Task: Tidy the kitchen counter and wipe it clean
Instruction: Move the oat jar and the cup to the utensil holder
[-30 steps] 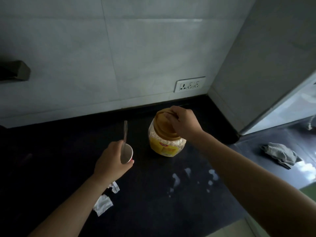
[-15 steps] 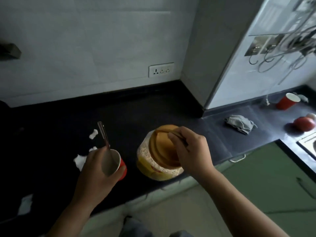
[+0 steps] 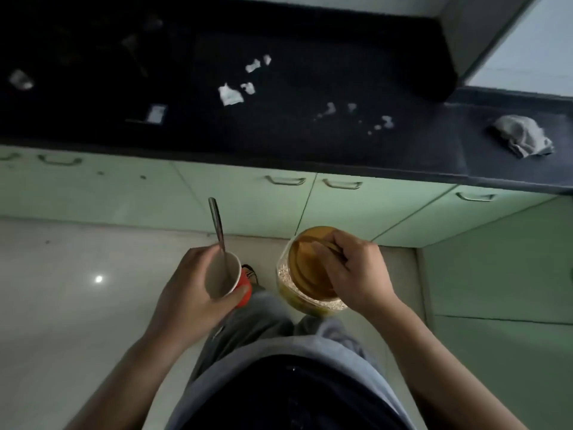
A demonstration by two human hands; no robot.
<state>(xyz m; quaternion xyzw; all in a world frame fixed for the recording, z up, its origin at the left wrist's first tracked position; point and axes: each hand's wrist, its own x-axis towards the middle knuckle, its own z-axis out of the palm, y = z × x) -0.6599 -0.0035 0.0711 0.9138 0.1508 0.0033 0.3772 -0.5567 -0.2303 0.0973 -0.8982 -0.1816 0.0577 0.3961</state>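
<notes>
My left hand (image 3: 189, 296) grips a red paper cup (image 3: 223, 279) with a white inside, and a metal spoon (image 3: 217, 225) stands in it. My right hand (image 3: 356, 274) holds a clear plastic jar (image 3: 307, 274) of pale grains by the handle on its brown lid. Both are held off the black counter (image 3: 310, 144), above the floor in front of me. On the counter lie several torn white paper scraps (image 3: 230, 94) and pale spilled bits (image 3: 356, 114). A crumpled grey cloth (image 3: 522, 136) sits at the counter's right end.
Green cabinet doors with metal handles (image 3: 285, 180) run below the counter edge. A grey pillar (image 3: 483, 32) closes the counter's back right corner. A small white card (image 3: 156, 113) lies at the counter's left. The pale tiled floor (image 3: 77, 290) spreads to my left.
Both hands lifted the cup and jar off the counter and drew them back toward my body. My view tipped down, away from the wall and socket, onto the cabinets and floor.
</notes>
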